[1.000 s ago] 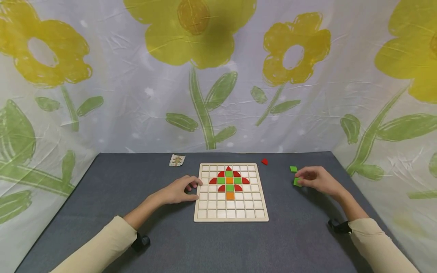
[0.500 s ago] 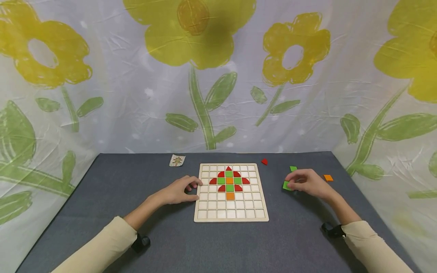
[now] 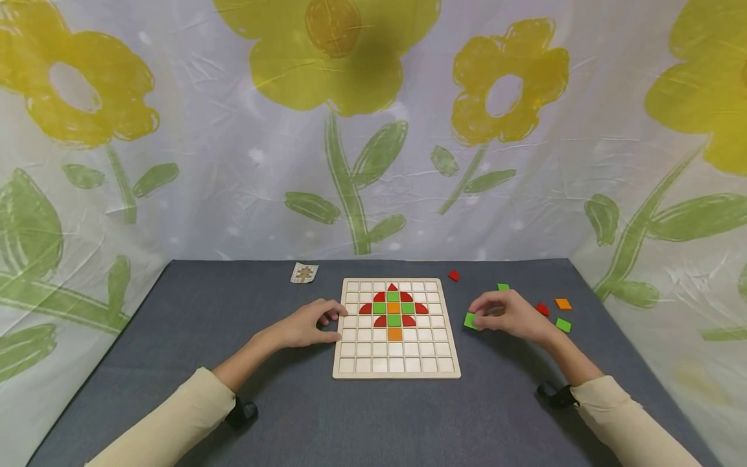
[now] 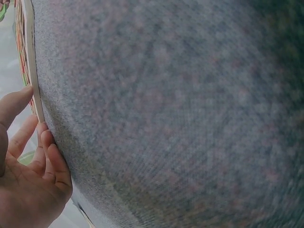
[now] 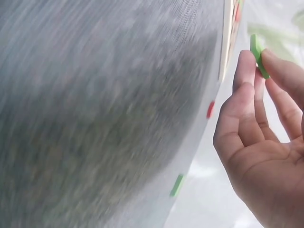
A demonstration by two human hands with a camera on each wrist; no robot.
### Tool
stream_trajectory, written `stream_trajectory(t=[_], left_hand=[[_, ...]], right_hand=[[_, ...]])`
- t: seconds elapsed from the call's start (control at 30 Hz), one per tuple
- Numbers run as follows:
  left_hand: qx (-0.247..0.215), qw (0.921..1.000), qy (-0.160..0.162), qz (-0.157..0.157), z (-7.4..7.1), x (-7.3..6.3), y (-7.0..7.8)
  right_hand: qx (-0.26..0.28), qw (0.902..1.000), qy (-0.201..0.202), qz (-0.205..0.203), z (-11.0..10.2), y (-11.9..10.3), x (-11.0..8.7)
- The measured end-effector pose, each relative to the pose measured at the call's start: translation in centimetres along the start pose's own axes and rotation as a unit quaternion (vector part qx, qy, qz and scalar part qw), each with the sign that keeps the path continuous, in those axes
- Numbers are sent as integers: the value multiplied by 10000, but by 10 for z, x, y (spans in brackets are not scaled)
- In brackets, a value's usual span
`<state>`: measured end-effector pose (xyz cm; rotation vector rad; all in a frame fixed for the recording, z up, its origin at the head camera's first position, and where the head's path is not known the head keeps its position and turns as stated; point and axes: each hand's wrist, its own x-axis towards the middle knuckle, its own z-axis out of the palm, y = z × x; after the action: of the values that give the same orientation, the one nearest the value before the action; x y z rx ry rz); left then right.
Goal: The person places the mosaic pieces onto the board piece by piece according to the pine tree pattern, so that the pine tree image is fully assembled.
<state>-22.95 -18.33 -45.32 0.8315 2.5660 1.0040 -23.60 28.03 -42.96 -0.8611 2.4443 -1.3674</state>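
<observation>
Between the thumb and fingertips of my right hand [image 3: 513, 316] a small green square tile [image 3: 470, 320] is pinched, just right of the board. The right wrist view shows the same green tile [image 5: 259, 57] tilted, seen nearly edge-on. My left hand [image 3: 306, 326] rests at the left edge of the pale wooden grid board [image 3: 397, 376]. In the left wrist view its thumb and index finger touch the board's side, the other fingers loosely bent. Green squares, orange squares, red quarter-circles and a red triangle [image 3: 392, 287] form a pattern in the grid's upper middle.
A small patterned card [image 3: 304, 273] lies behind the board on the left. Loose pieces lie at the right: a red one [image 3: 454, 275], a green square [image 3: 503, 287], another red piece [image 3: 543, 309], an orange square [image 3: 563, 303] and another green square [image 3: 563, 325].
My right hand has moved left toward the board with the green tile, uncovering orange, red and green pieces behind it. The left hand and board stay put.
</observation>
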Motion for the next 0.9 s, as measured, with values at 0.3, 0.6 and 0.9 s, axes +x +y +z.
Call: stream_trajectory(t=[0.3, 0.6, 0.9], left_hand=[[11, 10000, 33, -28, 0, 0, 3], [-33, 10000, -7, 75, -2, -2, 5], [-21, 10000, 3, 15, 0, -2, 2]], right_hand=[[230, 9992, -255, -205, 20, -17, 14], [170, 9991, -213, -330, 40, -30, 29], [296, 9969, -480, -540, 57, -39, 50]])
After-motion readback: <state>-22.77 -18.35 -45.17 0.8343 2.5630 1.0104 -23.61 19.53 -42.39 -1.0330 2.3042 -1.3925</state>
